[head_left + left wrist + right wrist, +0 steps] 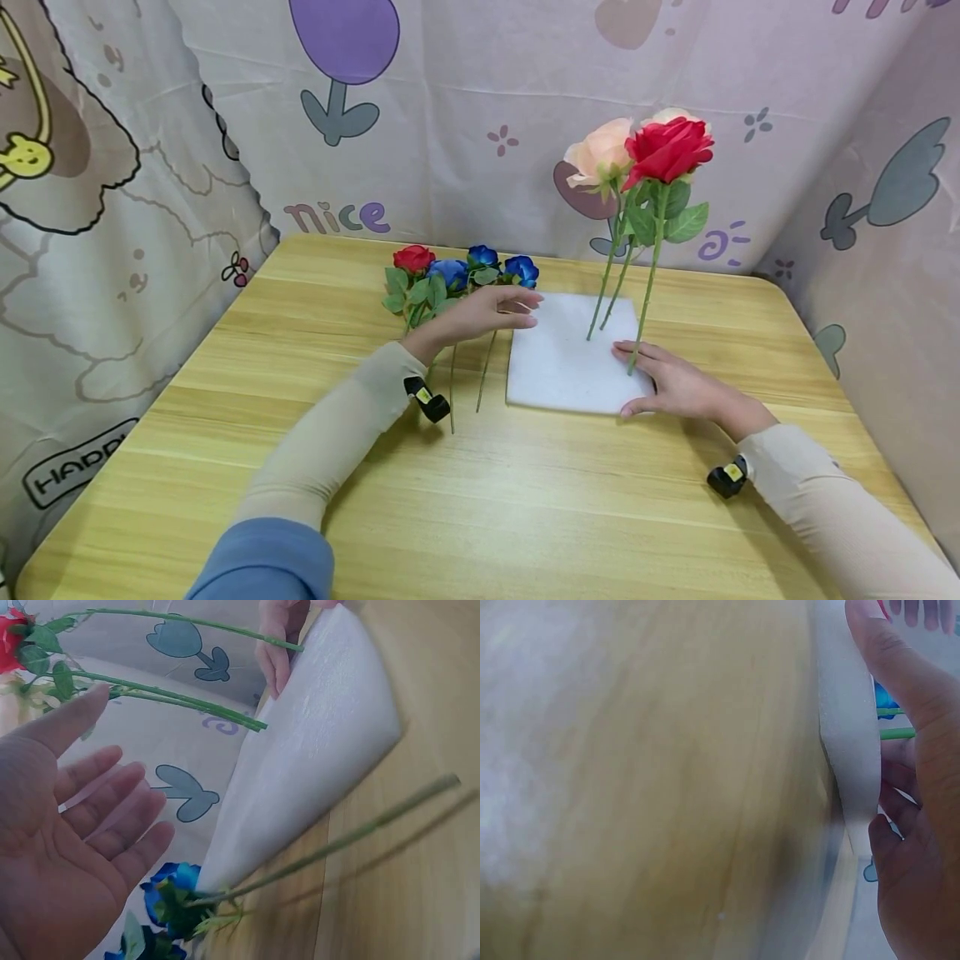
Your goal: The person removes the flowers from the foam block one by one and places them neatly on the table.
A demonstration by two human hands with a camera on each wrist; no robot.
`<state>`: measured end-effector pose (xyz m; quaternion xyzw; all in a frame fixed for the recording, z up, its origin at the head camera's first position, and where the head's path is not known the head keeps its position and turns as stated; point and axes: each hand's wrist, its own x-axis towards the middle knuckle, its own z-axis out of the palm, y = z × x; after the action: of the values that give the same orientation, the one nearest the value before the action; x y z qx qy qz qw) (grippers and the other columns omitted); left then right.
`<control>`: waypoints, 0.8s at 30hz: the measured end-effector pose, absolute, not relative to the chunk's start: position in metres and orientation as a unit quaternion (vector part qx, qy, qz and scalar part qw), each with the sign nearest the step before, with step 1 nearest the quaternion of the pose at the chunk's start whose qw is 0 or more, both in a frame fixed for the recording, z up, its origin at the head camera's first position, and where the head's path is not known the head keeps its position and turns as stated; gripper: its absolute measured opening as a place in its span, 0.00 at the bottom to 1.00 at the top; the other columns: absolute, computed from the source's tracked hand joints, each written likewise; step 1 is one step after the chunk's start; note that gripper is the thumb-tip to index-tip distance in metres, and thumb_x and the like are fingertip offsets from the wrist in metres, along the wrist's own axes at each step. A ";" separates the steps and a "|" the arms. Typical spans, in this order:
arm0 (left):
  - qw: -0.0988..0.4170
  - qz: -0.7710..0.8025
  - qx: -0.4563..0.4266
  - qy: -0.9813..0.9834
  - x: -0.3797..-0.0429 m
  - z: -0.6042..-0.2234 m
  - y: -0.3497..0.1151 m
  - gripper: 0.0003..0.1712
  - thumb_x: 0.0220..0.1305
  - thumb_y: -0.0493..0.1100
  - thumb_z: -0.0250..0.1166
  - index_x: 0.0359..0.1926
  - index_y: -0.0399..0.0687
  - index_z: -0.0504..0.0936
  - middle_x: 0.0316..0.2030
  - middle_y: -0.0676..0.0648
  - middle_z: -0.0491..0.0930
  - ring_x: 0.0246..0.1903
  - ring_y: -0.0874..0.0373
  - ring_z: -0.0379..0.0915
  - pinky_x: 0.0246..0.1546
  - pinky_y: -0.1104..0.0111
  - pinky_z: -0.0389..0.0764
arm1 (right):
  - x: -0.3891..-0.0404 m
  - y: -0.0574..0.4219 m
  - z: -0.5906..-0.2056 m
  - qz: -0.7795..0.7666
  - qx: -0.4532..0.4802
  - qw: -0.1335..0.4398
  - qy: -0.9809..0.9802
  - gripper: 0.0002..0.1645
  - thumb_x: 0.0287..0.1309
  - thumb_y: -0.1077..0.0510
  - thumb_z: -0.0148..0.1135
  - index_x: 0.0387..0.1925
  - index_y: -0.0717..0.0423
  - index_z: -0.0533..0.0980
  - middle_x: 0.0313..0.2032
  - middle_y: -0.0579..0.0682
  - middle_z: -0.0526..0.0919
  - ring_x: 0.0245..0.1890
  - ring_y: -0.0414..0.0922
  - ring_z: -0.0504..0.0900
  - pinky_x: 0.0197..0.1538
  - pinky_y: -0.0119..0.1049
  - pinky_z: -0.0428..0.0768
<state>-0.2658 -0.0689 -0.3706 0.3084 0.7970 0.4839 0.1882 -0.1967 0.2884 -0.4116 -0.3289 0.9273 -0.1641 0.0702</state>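
A white foam board [570, 375] lies on the table with three artificial roses standing in it: a red rose [670, 152], a peach rose [602, 154] and a pale one mostly hidden behind the red bloom. My right hand [678, 387] rests on the board's right edge, fingers on its top and thumb by the near corner, around the red rose's stem. Holding nothing, my left hand [491, 312] hovers at the board's left edge, its fingers extended in the left wrist view. Beneath and beyond it lie blue roses [171, 896], partly covered by the hand in the head view.
Another red rose [414, 259] lies left of the blue ones, bare stems pointing toward the near edge. The wooden table [525, 508] backs onto a printed curtain [480, 183], which also hangs on both sides.
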 end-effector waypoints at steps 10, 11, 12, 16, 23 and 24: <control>0.186 0.483 0.311 0.797 -0.279 -0.381 -0.036 0.30 0.69 0.58 0.60 0.66 0.50 0.73 0.59 0.51 0.76 0.60 0.56 0.69 0.61 0.58 0.72 | -0.197 0.289 -0.413 -0.166 -0.332 0.068 0.926 0.64 0.43 0.27 0.69 0.71 0.64 0.60 0.71 0.60 0.59 0.70 0.61 0.56 0.69 0.59 0.59; 0.186 0.481 0.311 0.798 -0.280 -0.381 -0.033 0.30 0.70 0.58 0.59 0.66 0.49 0.73 0.59 0.52 0.76 0.61 0.57 0.68 0.61 0.58 0.72 | -0.196 0.289 -0.413 -0.166 -0.333 0.066 0.926 0.64 0.43 0.28 0.69 0.71 0.64 0.60 0.71 0.60 0.59 0.70 0.61 0.57 0.68 0.59 0.59; 0.183 0.476 0.311 0.802 -0.281 -0.383 -0.029 0.30 0.70 0.58 0.59 0.66 0.48 0.73 0.59 0.53 0.76 0.60 0.57 0.68 0.62 0.58 0.72 | -0.196 0.289 -0.413 -0.166 -0.335 0.062 0.925 0.64 0.44 0.28 0.69 0.71 0.65 0.60 0.71 0.61 0.60 0.70 0.61 0.57 0.68 0.59 0.60; 0.168 0.457 0.327 0.810 -0.285 -0.387 -0.017 0.29 0.71 0.58 0.57 0.65 0.47 0.74 0.60 0.51 0.75 0.60 0.57 0.68 0.62 0.58 0.71 | -0.196 0.289 -0.415 -0.167 -0.340 0.054 0.924 0.63 0.44 0.29 0.70 0.70 0.65 0.61 0.70 0.62 0.60 0.69 0.63 0.59 0.66 0.60 0.61; 0.158 0.455 0.349 0.804 -0.295 -0.397 -0.004 0.30 0.71 0.61 0.55 0.65 0.49 0.74 0.61 0.49 0.75 0.58 0.60 0.70 0.57 0.63 0.75 | -0.196 0.289 -0.414 -0.170 -0.334 0.064 0.925 0.63 0.44 0.29 0.69 0.71 0.65 0.60 0.71 0.61 0.59 0.70 0.62 0.57 0.67 0.60 0.60; 0.160 0.459 0.350 0.800 -0.296 -0.398 -0.002 0.30 0.71 0.61 0.55 0.65 0.49 0.74 0.61 0.49 0.75 0.57 0.60 0.71 0.56 0.64 0.75 | -0.196 0.289 -0.414 -0.168 -0.334 0.064 0.925 0.63 0.44 0.29 0.69 0.71 0.64 0.60 0.71 0.61 0.59 0.70 0.62 0.57 0.67 0.60 0.60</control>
<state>-0.2964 -0.0020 -0.3984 0.3504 0.8004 0.4594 0.1597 -0.1961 0.2892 -0.4136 -0.3339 0.9252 -0.1685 0.0641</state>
